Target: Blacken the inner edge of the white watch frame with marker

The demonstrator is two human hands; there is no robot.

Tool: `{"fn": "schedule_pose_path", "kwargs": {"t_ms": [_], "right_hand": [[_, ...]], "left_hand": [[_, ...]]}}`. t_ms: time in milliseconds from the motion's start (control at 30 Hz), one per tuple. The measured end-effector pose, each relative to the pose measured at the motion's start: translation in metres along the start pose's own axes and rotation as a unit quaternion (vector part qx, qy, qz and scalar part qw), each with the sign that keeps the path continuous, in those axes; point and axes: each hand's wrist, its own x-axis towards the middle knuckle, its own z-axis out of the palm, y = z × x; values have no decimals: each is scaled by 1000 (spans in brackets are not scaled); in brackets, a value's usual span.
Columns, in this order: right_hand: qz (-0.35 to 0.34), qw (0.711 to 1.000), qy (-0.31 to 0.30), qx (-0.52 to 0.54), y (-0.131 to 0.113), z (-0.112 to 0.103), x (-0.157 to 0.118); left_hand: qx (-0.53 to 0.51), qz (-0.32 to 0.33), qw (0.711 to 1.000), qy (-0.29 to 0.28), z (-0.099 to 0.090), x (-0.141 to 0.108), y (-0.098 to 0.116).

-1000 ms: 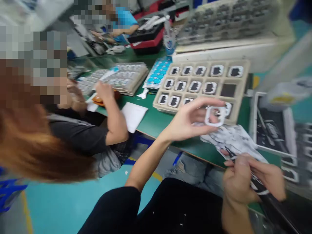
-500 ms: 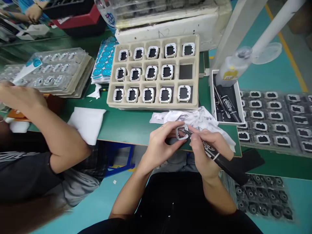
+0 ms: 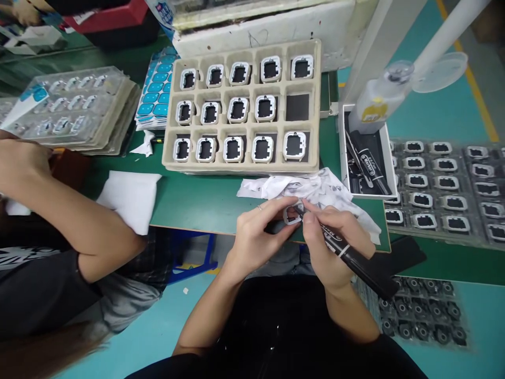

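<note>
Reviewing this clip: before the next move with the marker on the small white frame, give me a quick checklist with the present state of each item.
1. White frame pinched in the left hand: ok, fingers close on its edges.
2. Black marker gripped in the right hand: ok, held like a pen.
3. Marker tip on the frame: ok, it meets the frame's right side; the exact spot is too small to tell.
4. Stained cloth within reach: ok, it lies on the green table just beyond the hands.
5. Free slot in the beige tray: ok, one compartment has no frame.
6. Co-worker's arm apart from the hands: ok, well to the left.
</note>
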Motion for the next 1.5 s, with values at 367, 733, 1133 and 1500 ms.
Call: {"fn": "schedule_pose_path", "kwargs": {"t_ms": [367, 733, 1133, 1500], "right_hand": [[-3, 1000, 13, -15, 0, 2, 0], [-61, 997, 12, -55, 1, 4, 2], [-51, 997, 17, -64, 2, 4, 1], [-67, 996, 4, -55, 4, 2, 0]], "left_hand": [[27, 18, 999, 7, 3, -3, -1], [67, 66, 995, 12, 5, -2, 1], [63, 66, 996, 26, 8, -2, 0], [53, 65, 996, 24, 8, -2, 0]]}}
